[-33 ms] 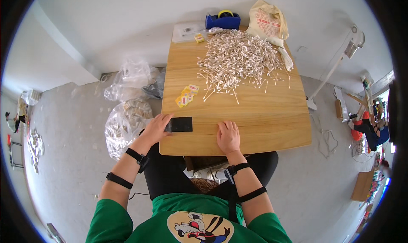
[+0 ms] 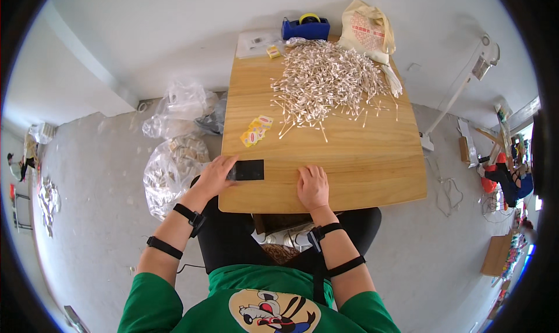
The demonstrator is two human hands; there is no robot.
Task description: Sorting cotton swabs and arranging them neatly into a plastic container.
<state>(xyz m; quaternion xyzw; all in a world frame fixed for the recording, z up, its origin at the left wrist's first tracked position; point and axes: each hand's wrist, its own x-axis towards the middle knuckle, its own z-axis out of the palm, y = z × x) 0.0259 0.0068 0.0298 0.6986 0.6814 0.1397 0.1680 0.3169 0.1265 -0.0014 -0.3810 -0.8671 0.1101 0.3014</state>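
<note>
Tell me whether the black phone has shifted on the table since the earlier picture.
No. The black phone lies at the same spot near the wooden table's near left edge, under the left hand.

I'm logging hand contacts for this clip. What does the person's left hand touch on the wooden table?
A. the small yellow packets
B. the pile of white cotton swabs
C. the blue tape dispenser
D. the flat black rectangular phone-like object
D: the left hand lies at the near left edge of the wooden table, its fingers on the flat black rectangular object, far from the other things.
</note>
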